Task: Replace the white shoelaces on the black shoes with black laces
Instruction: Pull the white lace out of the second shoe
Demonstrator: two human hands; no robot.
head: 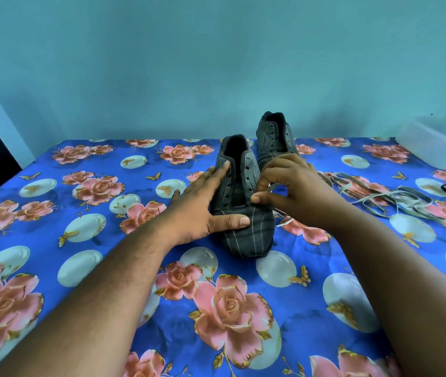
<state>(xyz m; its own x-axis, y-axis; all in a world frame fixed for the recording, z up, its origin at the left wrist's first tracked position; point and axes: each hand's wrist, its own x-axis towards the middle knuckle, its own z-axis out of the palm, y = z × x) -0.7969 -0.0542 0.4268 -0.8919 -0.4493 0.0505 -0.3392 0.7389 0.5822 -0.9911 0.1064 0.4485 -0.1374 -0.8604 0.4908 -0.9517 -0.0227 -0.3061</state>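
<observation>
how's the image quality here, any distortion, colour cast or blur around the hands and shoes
Head view: wide-angle bending stretches both forearms toward the bottom corners; a blue-teal cast tints the wall and the white lace pile; lighting is soft and even, without glare; the near shoe, left hand and right hand are fairly sharp, while the plastic tub looks soft.
</observation>
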